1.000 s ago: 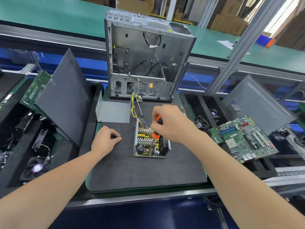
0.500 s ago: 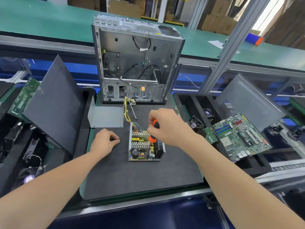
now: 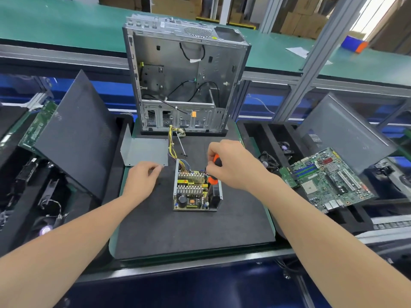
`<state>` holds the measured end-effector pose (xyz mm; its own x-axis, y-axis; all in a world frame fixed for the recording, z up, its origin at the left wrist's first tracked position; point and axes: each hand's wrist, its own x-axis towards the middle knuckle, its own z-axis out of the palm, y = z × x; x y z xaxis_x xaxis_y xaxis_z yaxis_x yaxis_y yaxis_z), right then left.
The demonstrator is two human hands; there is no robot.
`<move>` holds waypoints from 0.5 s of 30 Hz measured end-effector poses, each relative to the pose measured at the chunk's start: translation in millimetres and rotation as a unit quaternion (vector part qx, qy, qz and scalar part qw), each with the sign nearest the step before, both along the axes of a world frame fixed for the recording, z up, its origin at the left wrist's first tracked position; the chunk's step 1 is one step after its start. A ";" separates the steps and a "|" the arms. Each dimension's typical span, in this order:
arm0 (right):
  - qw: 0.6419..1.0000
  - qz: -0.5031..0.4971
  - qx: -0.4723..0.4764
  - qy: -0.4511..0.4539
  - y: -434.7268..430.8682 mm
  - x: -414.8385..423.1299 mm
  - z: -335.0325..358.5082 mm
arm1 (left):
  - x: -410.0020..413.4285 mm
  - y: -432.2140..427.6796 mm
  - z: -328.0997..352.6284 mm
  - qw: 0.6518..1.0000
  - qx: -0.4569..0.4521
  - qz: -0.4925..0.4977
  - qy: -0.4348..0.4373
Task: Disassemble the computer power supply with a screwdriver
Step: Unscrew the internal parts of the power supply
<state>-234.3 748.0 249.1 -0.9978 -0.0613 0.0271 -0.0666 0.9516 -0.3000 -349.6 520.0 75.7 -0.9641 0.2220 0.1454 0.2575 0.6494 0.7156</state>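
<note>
The opened power supply [image 3: 191, 193] lies on the black mat [image 3: 189, 230], its circuit board, heat sinks and yellow wires [image 3: 172, 141] exposed. My right hand [image 3: 232, 166] grips an orange and black screwdriver [image 3: 216, 160] that stands nearly upright over the right side of the board; its tip is hidden among the parts. My left hand [image 3: 142, 178] rests on the mat left of the supply, fingers curled, thumb against forefinger, with nothing visible in it. It sits by the corner of the removed grey metal cover [image 3: 144, 152].
An empty computer case [image 3: 184, 74] stands upright behind the mat. A thin metal tool [image 3: 181, 145] lies in front of it. A black side panel [image 3: 75, 134] leans at left. At right lie a motherboard [image 3: 329, 178], a grey panel [image 3: 342, 130] and fans [image 3: 269, 161].
My left hand has slid a little away from me, toward the corner of the metal cover. My right hand stays on the screwdriver over the board.
</note>
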 end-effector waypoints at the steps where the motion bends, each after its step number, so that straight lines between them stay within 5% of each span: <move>1: 1.000 0.003 0.005 -0.002 1.5 -0.3 -0.6 | 4.5 4.5 9.1 1.000 0.022 0.002 0.014; 6: 1.000 0.020 0.021 -0.006 6.0 0.3 -8.1 | 44.2 32.3 48.1 0.987 0.082 -0.111 0.086; 15: 0.998 0.042 0.046 -0.009 4.4 7.4 -31.5 | 81.2 63.6 31.8 0.966 -0.005 -0.254 0.043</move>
<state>-226.9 752.4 217.6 -0.9894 -0.1455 0.0005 -0.1423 0.9667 -0.2128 -268.4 583.6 107.5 -0.7146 0.6654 0.2158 0.6032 0.4299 0.6718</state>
